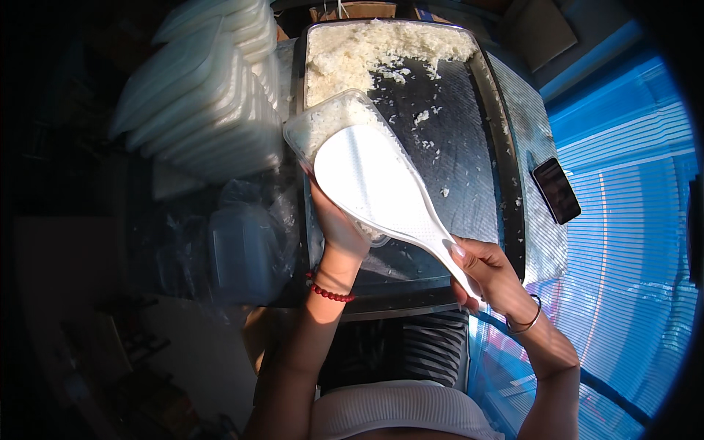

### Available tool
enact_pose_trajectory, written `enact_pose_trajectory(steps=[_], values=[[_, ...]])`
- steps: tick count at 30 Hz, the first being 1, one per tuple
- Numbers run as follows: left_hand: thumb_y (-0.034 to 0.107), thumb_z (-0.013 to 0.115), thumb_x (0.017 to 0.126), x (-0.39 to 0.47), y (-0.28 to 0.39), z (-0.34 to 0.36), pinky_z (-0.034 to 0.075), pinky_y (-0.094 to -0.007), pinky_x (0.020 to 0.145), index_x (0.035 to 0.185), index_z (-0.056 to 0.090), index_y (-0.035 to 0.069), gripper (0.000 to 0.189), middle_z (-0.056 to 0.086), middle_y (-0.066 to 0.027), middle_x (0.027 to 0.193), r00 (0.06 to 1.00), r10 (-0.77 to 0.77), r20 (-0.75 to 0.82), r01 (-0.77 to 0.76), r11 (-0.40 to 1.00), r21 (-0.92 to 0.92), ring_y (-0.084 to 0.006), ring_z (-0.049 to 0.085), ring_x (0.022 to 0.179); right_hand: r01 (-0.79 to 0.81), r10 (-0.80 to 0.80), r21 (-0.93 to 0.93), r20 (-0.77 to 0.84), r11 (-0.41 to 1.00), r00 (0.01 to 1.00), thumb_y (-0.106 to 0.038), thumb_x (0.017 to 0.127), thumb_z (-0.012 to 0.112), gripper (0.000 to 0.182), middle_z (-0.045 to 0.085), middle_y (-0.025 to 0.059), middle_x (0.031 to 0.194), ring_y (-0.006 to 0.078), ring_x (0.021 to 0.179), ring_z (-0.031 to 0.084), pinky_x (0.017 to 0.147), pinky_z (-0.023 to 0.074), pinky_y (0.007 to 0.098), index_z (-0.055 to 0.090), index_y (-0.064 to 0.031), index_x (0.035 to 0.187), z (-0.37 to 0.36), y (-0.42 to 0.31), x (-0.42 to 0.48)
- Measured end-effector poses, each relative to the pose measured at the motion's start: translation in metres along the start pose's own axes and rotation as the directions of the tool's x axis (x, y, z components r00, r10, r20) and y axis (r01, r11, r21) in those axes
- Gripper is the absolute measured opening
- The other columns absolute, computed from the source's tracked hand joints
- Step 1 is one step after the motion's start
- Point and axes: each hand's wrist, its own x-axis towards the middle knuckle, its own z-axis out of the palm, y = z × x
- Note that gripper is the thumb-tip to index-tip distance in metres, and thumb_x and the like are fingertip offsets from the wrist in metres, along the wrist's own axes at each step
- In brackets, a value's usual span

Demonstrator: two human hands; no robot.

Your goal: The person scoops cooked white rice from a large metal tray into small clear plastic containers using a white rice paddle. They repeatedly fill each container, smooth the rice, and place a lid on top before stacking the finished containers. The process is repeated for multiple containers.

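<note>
My left hand point(340, 220) holds a clear plastic container point(301, 132) of cooked rice from below, its fingers mostly hidden. The container is tilted over a large dark tray point(511, 220). With my right hand point(484, 269) I grip the handle of a white plastic rice paddle point(366, 176). Its broad blade lies over the container and covers much of the rice in it; whether it presses on the rice I cannot tell. A thick layer of cooked rice point(341, 52) fills the tray's far end and far left part, and loose grains are scattered over its dark bottom.
Tall stacks of filled, pale containers point(198, 104) stand left of the tray. Nearer on that side lie empty-looking clear containers point(242, 253) in a plastic bag. A smartphone point(556, 190) rests at the table's right edge, beside blue translucent sheeting point(632, 220).
</note>
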Motion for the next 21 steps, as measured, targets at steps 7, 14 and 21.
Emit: enact_pose_trajectory(steps=[7,14,21], values=[[0.052,0.028,0.088,0.005,0.010,0.009,0.028,-0.0380,0.100,0.132,0.026,0.010,0.061,0.031,-0.0073,0.133,0.991,-0.048,0.128,0.065,0.989,-0.132,-0.0244,0.034,0.120,0.235,-0.202,0.361,-0.128,0.903,0.971,-0.023,0.093,0.034,0.033,0.052,0.0109,0.049,0.0109,0.029,0.042,0.029,0.0346,0.0184,0.048,0.0040,0.105,-0.017,0.024,-0.017],[0.037,0.031,0.091,0.001,0.003,0.010,0.036,-0.0294,0.093,0.123,0.038,0.005,0.046,0.044,-0.0066,0.122,0.999,-0.010,0.032,0.013,0.995,-0.100,-0.0175,0.044,0.110,0.036,-0.050,-0.108,-0.126,0.993,0.991,-0.031,0.092,0.038,0.040,0.047,0.0013,0.048,0.0058,0.036,0.043,0.035,0.0343,0.0176,0.046,-0.0034,0.120,-0.002,0.021,0.003],[0.053,0.027,0.088,-0.007,0.007,0.016,0.033,-0.0335,0.096,0.128,0.033,0.009,0.060,0.039,-0.0047,0.127,0.999,0.029,0.014,-0.029,0.999,0.022,-0.0204,0.039,0.115,0.062,-0.061,0.056,-0.017,0.996,0.998,-0.028,0.092,0.037,0.040,0.048,0.0023,0.048,0.0059,0.036,0.044,0.034,0.0349,0.0171,0.045,-0.0008,0.120,-0.006,0.000,-0.003]])
